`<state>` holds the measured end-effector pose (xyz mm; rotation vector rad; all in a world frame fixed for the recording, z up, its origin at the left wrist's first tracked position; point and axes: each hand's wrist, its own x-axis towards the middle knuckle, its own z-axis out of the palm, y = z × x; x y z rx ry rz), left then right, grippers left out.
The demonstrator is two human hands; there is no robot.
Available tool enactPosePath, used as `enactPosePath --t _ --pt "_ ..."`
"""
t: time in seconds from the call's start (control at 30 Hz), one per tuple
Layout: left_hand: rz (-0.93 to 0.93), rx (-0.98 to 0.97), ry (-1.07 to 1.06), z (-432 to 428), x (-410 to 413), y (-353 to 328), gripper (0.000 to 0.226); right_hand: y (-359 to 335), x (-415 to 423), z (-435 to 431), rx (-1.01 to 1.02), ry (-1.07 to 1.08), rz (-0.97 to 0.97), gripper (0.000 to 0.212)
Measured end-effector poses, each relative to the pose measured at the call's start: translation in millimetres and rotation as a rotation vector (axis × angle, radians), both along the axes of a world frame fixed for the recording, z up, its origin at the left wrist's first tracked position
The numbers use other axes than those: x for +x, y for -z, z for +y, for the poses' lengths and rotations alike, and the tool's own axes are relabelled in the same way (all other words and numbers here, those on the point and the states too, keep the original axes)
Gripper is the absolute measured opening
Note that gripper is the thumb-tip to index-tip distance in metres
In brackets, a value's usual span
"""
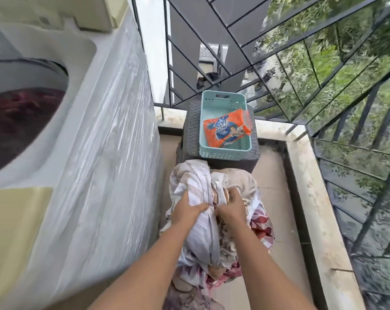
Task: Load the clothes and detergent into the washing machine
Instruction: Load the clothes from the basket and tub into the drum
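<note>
Narrow floor strip [276,186] between washer [104,142] wall on the left and ledge [310,182] with railing [357,135] on the right. Clothes bundle [203,224] fills the middle of the strip; both hands (left [187,212], right [231,208]) are clenched in it. Ahead, a stool [190,128] carrying a basket [206,135] blocks the strip just beyond the bundle; detergent pack [226,128] lies in the basket. Bare tile stays free right of the bundle. Washer tub mouth [21,90] is open from above, dark cloth [17,121] inside
</note>
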<state>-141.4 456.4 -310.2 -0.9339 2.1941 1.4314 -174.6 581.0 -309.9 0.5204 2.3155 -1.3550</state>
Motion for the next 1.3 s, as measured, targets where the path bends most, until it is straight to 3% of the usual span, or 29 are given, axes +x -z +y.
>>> enactPosePath --t 0.33,0.53,0.7,0.9,1.03,1.13,1.3 --pt "0.113 0.048 -0.051 12 26 -88 0.070 -102 22 17 -0.065 0.056 0.088 0.041" --pt "0.218 -0.012 0.023 21 44 -146 0.065 -156 46 31 -0.222 0.158 0.119 0.046" --pt "0.347 -0.090 0.096 33 61 -184 0.073 -190 63 48 -0.393 0.272 0.214 0.031" --pt "0.621 -0.098 0.139 43 78 -224 0.069 -218 71 71 -0.658 0.326 0.310 0.038" --pt "0.869 -0.187 0.186 48 82 -252 0.053 -251 73 76 -0.777 0.348 0.471 0.070" --pt "1.034 -0.265 0.192 47 84 -278 0.049 -278 72 74 -0.845 0.358 0.556 0.078" --pt "1.269 -0.364 0.137 32 87 -332 0.052 -329 62 59 -1.050 0.223 0.733 0.060"
